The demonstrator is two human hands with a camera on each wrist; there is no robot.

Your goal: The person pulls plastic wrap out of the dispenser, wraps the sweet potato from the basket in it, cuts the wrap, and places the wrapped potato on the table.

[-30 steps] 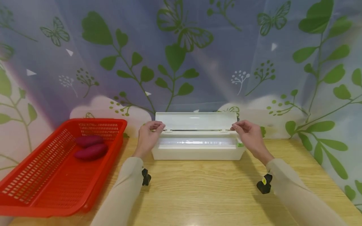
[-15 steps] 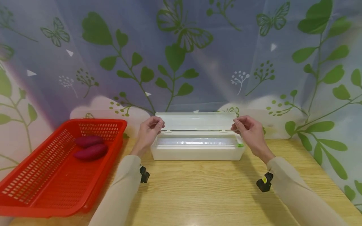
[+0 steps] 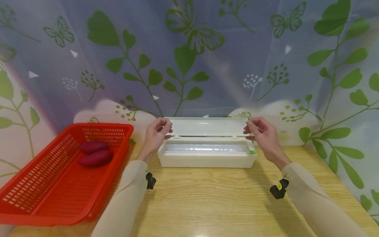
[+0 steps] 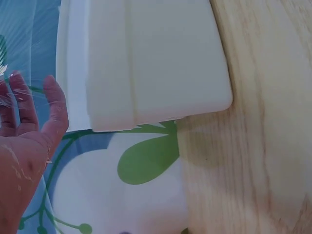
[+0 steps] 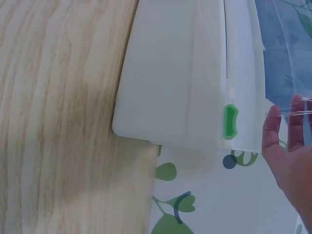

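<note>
A white cling film dispenser (image 3: 207,161) stands on the table with its lid (image 3: 204,125) raised, a roll of clear film (image 3: 205,148) showing inside. At its right end is a green slider (image 3: 252,152). My left hand (image 3: 154,138) pinches the film's edge between thumb and fingers near the lid's left end. On the opposite side my right hand (image 3: 264,138) pinches the other corner in the same way. Thin, creased cling film (image 5: 292,113) shows at the right fingertips in the right wrist view. In the left wrist view, film crosses the left hand's fingers (image 4: 56,100).
At the left, a red plastic basket (image 3: 68,184) holds two purple sweet potatoes (image 3: 96,158). Close behind the dispenser hangs a patterned cloth (image 3: 219,82) with leaves and butterflies. The wooden table (image 3: 207,197) extends in front of the dispenser.
Both hands have risen slightly from the hinge line towards the lid's upper edge, still pinching the film. Dispenser and basket stay in place.
</note>
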